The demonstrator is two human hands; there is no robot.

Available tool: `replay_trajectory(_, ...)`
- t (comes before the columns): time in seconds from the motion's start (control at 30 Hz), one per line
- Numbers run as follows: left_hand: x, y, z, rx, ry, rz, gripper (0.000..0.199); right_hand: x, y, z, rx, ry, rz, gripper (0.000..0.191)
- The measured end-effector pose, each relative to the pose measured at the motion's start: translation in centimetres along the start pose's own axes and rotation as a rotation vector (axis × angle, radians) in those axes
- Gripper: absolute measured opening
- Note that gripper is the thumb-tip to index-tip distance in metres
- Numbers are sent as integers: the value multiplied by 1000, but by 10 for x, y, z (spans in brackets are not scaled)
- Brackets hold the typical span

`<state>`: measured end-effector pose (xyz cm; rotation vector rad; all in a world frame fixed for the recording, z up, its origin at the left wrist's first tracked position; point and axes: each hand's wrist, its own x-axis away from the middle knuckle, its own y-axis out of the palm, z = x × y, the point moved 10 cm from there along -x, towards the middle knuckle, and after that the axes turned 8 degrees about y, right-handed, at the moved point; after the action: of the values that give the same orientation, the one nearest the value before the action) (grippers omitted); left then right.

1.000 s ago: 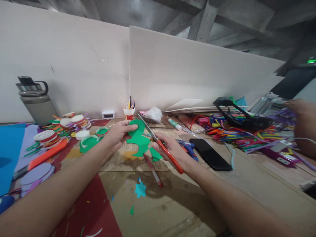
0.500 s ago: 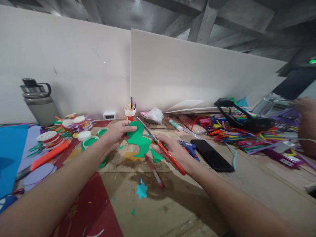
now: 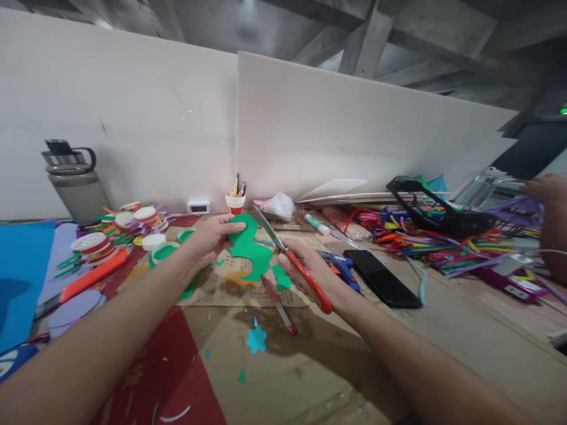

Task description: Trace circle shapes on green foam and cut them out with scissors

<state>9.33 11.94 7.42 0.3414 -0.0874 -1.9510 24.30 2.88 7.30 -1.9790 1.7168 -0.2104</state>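
Between thumb and fingers, my left hand (image 3: 215, 236) pinches the upper left edge of a curvy green paper piece (image 3: 251, 248). My right hand (image 3: 303, 265) is closed around the red handles of a pair of scissors (image 3: 305, 277); the blades point up and left, just right of the green piece. Under the hands a smaller green scrap (image 3: 282, 277) and a red-capped pen (image 3: 279, 306) lie on brown paper (image 3: 212, 292). A blue star-like cutout (image 3: 256, 339) rests nearer to me.
Round tins (image 3: 94, 248), an orange cutter (image 3: 93, 275) and a bottle (image 3: 77, 186) are at left. A pen cup (image 3: 235, 203) stands behind. Right are a glue gun (image 3: 341, 268), a phone (image 3: 381, 277), colourful pipe cleaners (image 3: 420, 242) and another person's hand (image 3: 547, 192).
The scissors' blades have moved slightly right, away from the paper's rounded top. The green piece is turned a little in my left hand, and the whole view has shifted slightly.
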Motion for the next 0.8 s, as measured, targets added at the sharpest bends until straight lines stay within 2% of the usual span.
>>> replay_trajectory(0.1, 0, -3, -3, 89, 30, 110, 25, 1, 3, 4, -23, 29, -1, 35)
replay_trajectory(0.27, 7, 8, -8, 187, 54, 207, 21, 2, 6, 14, -119, 34, 51, 31)
replay_trajectory(0.4, 12, 17, -10, 223, 71, 232, 20, 3, 6, 22, -144, 73, 94, 30)
replay_trajectory(0.8, 13, 20, -16, 205, 81, 219, 28, 2, 8, 16, -123, 67, 28, 31)
